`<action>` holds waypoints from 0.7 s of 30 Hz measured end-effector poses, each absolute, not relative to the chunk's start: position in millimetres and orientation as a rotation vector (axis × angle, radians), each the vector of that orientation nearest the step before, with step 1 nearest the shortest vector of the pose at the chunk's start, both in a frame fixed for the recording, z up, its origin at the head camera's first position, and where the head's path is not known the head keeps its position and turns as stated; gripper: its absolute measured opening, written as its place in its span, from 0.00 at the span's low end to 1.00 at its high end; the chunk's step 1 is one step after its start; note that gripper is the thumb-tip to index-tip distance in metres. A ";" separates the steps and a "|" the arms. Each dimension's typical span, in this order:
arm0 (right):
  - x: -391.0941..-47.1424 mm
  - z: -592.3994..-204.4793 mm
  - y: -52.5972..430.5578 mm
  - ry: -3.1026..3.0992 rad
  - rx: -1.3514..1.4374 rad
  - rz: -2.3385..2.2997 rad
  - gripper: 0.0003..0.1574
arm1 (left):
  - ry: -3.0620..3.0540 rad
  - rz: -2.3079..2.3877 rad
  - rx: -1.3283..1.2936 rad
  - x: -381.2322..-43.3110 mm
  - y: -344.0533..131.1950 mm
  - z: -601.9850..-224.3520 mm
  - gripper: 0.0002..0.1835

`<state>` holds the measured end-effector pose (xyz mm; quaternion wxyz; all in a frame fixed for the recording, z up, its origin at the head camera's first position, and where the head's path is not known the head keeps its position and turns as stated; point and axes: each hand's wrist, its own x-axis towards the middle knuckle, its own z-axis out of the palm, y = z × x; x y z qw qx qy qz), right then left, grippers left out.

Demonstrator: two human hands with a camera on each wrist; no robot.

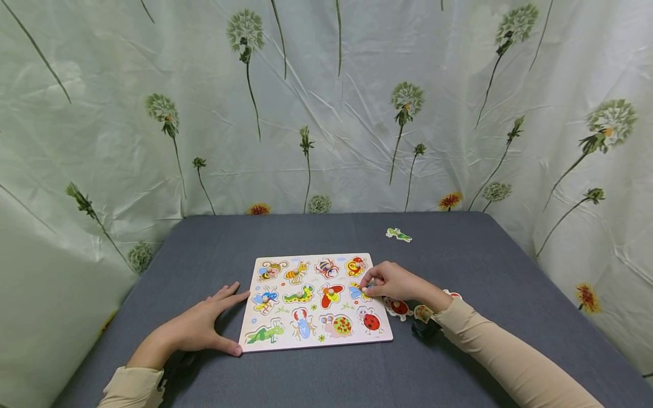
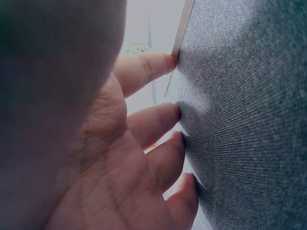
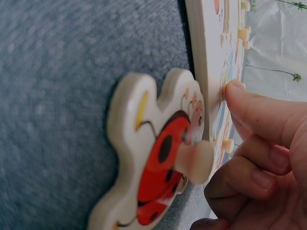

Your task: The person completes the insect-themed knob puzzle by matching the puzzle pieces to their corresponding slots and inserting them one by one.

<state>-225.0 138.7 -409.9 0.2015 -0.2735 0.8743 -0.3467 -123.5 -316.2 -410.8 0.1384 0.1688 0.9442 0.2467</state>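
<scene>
A wooden peg puzzle board with insect pictures lies on the table. My right hand pinches the small knob of a blue-winged insect piece at the right end of the middle row. In the right wrist view, thumb and fingertip meet at that knob, close to the board's face. My left hand lies at the board's left side, fingers spread and fairly straight, thumb at the near left corner. Its fingertips touch the cloth and board edge. Knobbed pieces fill other spots in the upper two rows; the bottom-row pictures show no knobs.
A red ladybug piece with a knob lies right of the board. More loose pieces, one of them round-ended, are partly hidden by the right forearm. A green piece lies farther back. A floral curtain hangs behind the grey table.
</scene>
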 end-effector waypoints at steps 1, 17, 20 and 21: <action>-225.0 -410.0 138.9 2.442 -0.761 -0.965 0.06 | 2.729 0.712 0.486 -123.6 -316.3 -410.9 0.65; -237.0 -403.5 148.7 2.401 -0.814 -0.972 0.11 | 2.714 0.726 0.447 -124.1 -316.7 -413.3 0.67; -243.3 -402.3 155.3 2.438 -0.791 -0.978 0.12 | 2.712 0.731 0.450 -124.4 -316.5 -413.1 0.66; -245.8 -402.1 157.8 2.455 -0.778 -0.980 0.12 | 2.712 0.733 0.451 -124.6 -316.5 -413.0 0.66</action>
